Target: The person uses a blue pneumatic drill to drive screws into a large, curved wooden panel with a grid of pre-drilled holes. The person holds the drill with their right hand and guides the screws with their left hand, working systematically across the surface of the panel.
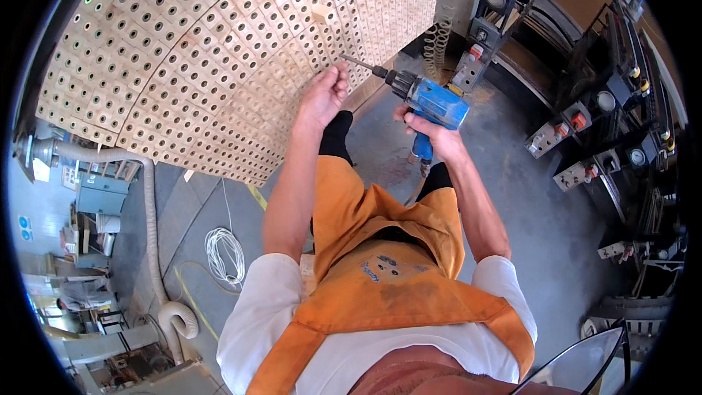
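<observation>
My right hand [439, 134] is wrapped round the grip of a blue power drill [439, 102], which has a hose fitting under its handle. From the drill's chuck a long thin bit [358, 62] points up and left toward a large wooden panel [241, 66]. The panel is built of many small pale blocks with dark-ringed round holes. Beside the bit's tip, my left hand [325, 95] is closed with its fingertips pinched together. Whatever lies between those fingers is too small to make out. A loose pale wooden block [322, 14] stands out from the panel above the bit.
Black machine frames with gauges [605, 100] line the right side. A coiled air hose [437, 47] hangs beyond the panel's right edge. On the floor at left lie a coil of white cable [224, 256] and a ribbed duct hose [152, 234]. Grey cabinets [101, 194] stand farther left.
</observation>
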`<state>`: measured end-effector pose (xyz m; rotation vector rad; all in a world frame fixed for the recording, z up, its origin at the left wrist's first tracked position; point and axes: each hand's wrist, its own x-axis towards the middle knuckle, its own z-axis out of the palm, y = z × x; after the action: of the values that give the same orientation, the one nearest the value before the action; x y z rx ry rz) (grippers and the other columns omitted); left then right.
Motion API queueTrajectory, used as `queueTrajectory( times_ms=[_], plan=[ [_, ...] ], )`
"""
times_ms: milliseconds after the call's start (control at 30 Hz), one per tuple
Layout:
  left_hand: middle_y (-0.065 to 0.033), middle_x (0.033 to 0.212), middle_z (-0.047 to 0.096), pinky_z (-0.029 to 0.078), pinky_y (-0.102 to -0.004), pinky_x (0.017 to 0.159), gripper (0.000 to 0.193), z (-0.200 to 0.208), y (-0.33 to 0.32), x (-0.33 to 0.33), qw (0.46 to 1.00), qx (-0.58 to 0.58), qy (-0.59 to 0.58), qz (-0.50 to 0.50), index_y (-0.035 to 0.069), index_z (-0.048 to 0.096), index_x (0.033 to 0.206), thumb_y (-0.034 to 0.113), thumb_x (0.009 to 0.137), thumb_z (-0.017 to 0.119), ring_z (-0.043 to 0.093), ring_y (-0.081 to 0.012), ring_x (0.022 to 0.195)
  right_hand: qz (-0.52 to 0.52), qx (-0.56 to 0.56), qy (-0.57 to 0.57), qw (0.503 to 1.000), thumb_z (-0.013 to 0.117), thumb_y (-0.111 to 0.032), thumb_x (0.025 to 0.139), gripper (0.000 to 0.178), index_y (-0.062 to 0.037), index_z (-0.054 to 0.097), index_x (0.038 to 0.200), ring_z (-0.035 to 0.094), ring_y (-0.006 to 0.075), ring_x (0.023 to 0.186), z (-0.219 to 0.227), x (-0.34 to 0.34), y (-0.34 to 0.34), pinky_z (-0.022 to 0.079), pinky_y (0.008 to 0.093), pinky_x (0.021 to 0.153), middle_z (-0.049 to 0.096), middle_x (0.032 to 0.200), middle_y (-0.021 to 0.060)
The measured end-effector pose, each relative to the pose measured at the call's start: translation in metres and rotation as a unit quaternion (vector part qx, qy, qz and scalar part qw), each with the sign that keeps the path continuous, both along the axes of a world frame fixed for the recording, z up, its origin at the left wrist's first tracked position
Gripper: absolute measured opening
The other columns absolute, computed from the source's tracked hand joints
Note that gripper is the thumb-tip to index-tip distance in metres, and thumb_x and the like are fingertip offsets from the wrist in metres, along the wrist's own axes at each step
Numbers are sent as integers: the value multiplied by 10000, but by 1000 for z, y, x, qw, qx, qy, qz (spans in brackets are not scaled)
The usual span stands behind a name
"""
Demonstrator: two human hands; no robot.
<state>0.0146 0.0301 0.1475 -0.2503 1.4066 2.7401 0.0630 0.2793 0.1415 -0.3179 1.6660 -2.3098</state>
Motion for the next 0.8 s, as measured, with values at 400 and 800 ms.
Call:
queueTrajectory(
  times_ms=[400, 800],
  plan=[
    [21, 712, 452, 294, -171, 425, 362, 24, 19, -15, 988, -148, 5, -37, 16, 546, 1002, 367, 999, 456, 356, -46, 515, 24, 35, 36, 998, 687, -140, 845, 270, -39, 629, 1089, 634, 162, 940, -29, -6, 21, 495, 282, 714, 676, 1008, 66],
    [-51, 858, 524, 397, -232, 571, 254, 30, 10, -61, 997, 42, 59, -23, -29, 516, 1171, 137, 995, 441, 466, -118, 687, -49, -70, -15, 996, 663, -99, 842, 236, -42, 603, 1063, 658, 187, 935, 1, -44, -37, 495, 283, 679, 666, 961, 61]
  ],
)
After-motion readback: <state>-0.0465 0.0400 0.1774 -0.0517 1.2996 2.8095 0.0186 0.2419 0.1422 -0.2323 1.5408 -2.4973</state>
